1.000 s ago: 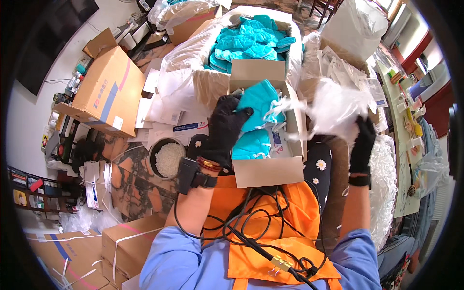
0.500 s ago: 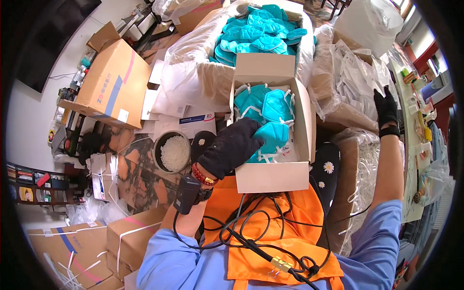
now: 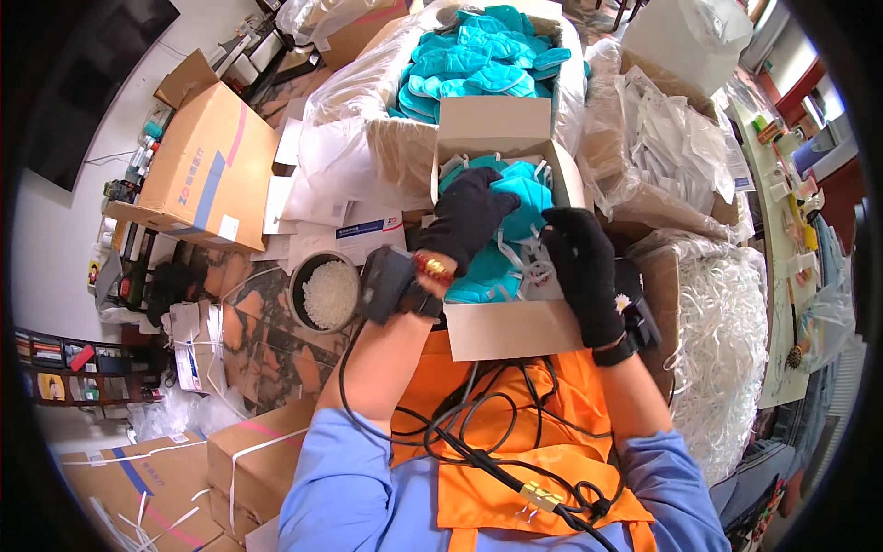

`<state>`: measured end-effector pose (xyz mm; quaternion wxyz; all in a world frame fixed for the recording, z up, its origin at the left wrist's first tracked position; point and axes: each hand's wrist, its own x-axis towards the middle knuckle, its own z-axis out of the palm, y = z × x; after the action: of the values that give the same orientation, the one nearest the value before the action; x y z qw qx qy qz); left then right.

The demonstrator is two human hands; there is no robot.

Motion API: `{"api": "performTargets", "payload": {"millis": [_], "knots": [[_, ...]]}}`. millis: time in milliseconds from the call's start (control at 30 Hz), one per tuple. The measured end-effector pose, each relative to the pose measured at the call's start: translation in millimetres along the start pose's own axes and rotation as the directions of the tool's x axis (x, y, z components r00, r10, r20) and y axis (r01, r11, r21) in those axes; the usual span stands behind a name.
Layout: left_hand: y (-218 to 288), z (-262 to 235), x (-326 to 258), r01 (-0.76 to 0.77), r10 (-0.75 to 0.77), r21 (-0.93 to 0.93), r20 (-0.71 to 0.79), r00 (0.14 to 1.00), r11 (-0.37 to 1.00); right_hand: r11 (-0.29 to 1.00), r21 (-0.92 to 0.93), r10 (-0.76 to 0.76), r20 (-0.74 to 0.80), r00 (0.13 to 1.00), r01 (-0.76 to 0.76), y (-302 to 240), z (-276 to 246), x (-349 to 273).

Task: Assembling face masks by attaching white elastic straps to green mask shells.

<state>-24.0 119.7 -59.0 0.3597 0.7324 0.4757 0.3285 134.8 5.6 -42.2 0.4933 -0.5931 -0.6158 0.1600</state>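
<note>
A white carton with its flaps open stands in front of me, holding several teal face masks with white straps. My left hand, in a black glove, reaches over its left wall, fingers curled onto the masks; the fingertips are partly hidden. At the right wall is my gloved right hand, its bent fingers apart and pointing at the masks. I see nothing in it. White straps and a pale sheet lie between the hands, low in the carton.
Behind stands a large plastic-lined box heaped with teal masks. To the right are a lined box of flat white packets and a box of white strips. A bowl of white bits and a brown carton stand left.
My right hand has come in from the far right to the white carton's right wall. My left hand has moved up and deeper over the masks. The view has shifted slightly.
</note>
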Motion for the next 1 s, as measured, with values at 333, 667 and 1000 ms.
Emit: {"api": "performTargets", "payload": {"millis": [333,667,1000], "knots": [[47.8,-46.8,-32.2,-0.381,0.379,0.158,0.044,0.925,0.911,0.997,-0.030,-0.074,-0.173,0.982,0.070,-6.3,-38.3,0.1],[51.6,-58.1,-59.4,-0.158,0.155,-0.336,-0.034,0.987,0.929,0.646,0.668,0.156,0.359,0.920,-0.370,-32.0,-9.5,1.8],[50.0,-36.7,-89.8,0.185,0.028,-0.954,0.196,0.980,0.235,0.553,0.725,0.336,0.256,0.906,-0.410,-39.3,-11.7,-7.9]]}}
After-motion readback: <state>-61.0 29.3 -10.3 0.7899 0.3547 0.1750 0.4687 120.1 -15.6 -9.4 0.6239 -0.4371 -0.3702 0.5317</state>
